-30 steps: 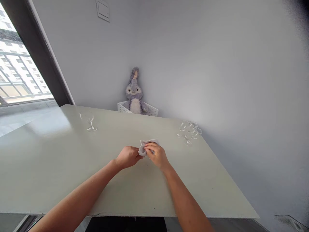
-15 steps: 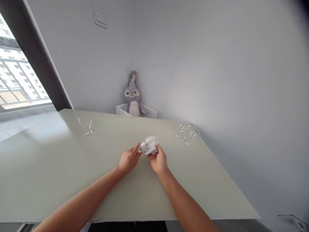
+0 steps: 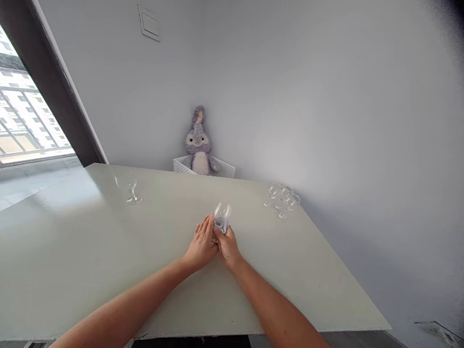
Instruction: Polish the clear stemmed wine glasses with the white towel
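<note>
A clear stemmed glass (image 3: 223,210) is held between my two hands over the middle of the table, its bowl pointing away from me. Around its lower part is a light cloth (image 3: 221,226), mostly covered by fingers. My left hand (image 3: 203,244) lies along the left side of the glass, fingers together against it and the cloth. Closed on the cloth, with the thumb on top, is my right hand (image 3: 227,245). The base of the glass is hidden by the hands.
One stemmed glass (image 3: 126,186) stands at the table's (image 3: 163,290) back left. Several similar glasses (image 3: 282,195) cluster at the back right. Behind the far edge, a plush toy (image 3: 199,150) sits in a white perforated basket (image 3: 226,169) against the wall.
The glass has turned so its bowl shows beyond my hands. The cloth, earlier bunched over the bowl, is now lower around the glass. Both hands have come together.
</note>
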`<state>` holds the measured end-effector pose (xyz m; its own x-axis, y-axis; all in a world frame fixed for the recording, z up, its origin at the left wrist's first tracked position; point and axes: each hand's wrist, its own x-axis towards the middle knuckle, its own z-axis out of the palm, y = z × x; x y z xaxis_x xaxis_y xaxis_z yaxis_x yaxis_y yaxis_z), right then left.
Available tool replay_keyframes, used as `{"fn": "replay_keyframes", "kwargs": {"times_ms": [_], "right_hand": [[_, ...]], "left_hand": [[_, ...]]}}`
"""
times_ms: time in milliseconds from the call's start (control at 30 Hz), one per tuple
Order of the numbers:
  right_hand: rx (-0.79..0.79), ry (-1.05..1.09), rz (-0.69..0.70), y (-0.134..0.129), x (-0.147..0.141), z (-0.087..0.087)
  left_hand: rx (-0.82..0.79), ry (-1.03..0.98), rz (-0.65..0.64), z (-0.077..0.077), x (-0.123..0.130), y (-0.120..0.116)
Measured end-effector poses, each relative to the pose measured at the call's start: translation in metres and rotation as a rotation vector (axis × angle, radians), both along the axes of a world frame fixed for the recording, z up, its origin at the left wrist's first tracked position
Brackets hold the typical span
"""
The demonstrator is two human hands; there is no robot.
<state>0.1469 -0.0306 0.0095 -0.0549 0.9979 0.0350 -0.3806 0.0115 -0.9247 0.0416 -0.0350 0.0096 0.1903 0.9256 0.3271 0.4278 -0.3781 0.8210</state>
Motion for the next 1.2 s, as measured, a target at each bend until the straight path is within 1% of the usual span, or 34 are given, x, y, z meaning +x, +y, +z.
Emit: {"fn": "replay_keyframes", "kwargs": {"times_ms": [67, 100, 133, 167, 233, 267, 300, 333, 367, 400, 433, 500, 567, 633, 700, 767, 833, 967, 1067, 1133, 1167, 1200], "right_hand": [[-0.072, 0.018, -0.015, 0.005, 0.007, 0.000], [-0.102, 0.032, 0.007, 0.006, 0.011, 0.001], [-0.129, 0.048, 0.057, 0.006, 0.013, 0.003], [-0.153, 0.063, 0.137, 0.004, 0.015, 0.006], [-0.189, 0.069, 0.362, 0.000, 0.016, 0.011], [-0.195, 0.053, 0.467, -0.002, 0.016, 0.013], [-0.188, 0.018, 0.538, -0.003, 0.016, 0.013], [-0.160, -0.039, 0.564, -0.004, 0.016, 0.013], [-0.110, -0.127, 0.537, -0.004, 0.015, 0.013], [-0.040, -0.250, 0.466, -0.003, 0.015, 0.011], [0.042, -0.410, 0.362, -0.003, 0.015, 0.010], [0.232, -0.796, 0.116, -0.001, 0.016, 0.006], [0.432, -1.155, -0.078, 0.000, 0.016, 0.005], [0.596, -1.384, -0.171, -0.001, 0.015, 0.006], [0.682, -1.470, -0.204, -0.002, 0.013, 0.008], [0.685, -1.448, -0.220, -0.004, 0.010, 0.010], [0.631, -1.336, -0.219, -0.005, 0.009, 0.011], [0.410, -0.983, -0.204, 0.000, 0.018, 0.010], [0.231, -0.798, -0.309, 0.010, 0.038, 0.011], [0.160, -0.731, -0.370, 0.015, 0.052, 0.014], [0.151, -0.706, -0.362, 0.016, 0.057, 0.016], [0.169, -0.690, -0.318, 0.015, 0.060, 0.018]], "left_hand": [[-0.219, -0.223, -0.077, 0.008, -0.004, 0.002], [-0.313, -0.357, -0.115, 0.013, -0.007, 0.004], [-0.394, -0.488, -0.148, 0.018, -0.010, 0.006], [-0.461, -0.602, -0.178, 0.023, -0.014, 0.008], [-0.560, -0.747, -0.246, 0.030, -0.022, 0.011], [-0.596, -0.773, -0.278, 0.032, -0.024, 0.011], [-0.615, -0.778, -0.291, 0.033, -0.026, 0.012], [-0.616, -0.774, -0.281, 0.033, -0.027, 0.012], [-0.605, -0.765, -0.245, 0.033, -0.026, 0.012], [-0.587, -0.755, -0.191, 0.031, -0.025, 0.012], [-0.569, -0.749, -0.127, 0.030, -0.023, 0.012], [-0.551, -0.764, -0.002, 0.027, -0.019, 0.012], [-0.562, -0.816, 0.080, 0.024, -0.016, 0.014], [-0.581, -0.888, 0.102, 0.022, -0.016, 0.016], [-0.588, -0.946, 0.088, 0.023, -0.017, 0.018], [-0.570, -0.969, 0.077, 0.025, -0.019, 0.017], [-0.526, -0.964, 0.073, 0.028, -0.019, 0.016], [-0.460, -0.936, 0.048, 0.034, -0.018, 0.012], [-0.462, -0.962, 0.041, 0.034, -0.021, 0.014], [-0.454, -0.984, 0.095, 0.032, -0.025, 0.018], [-0.447, -0.989, 0.147, 0.031, -0.028, 0.021], [-0.441, -0.991, 0.209, 0.029, -0.030, 0.023]]}}
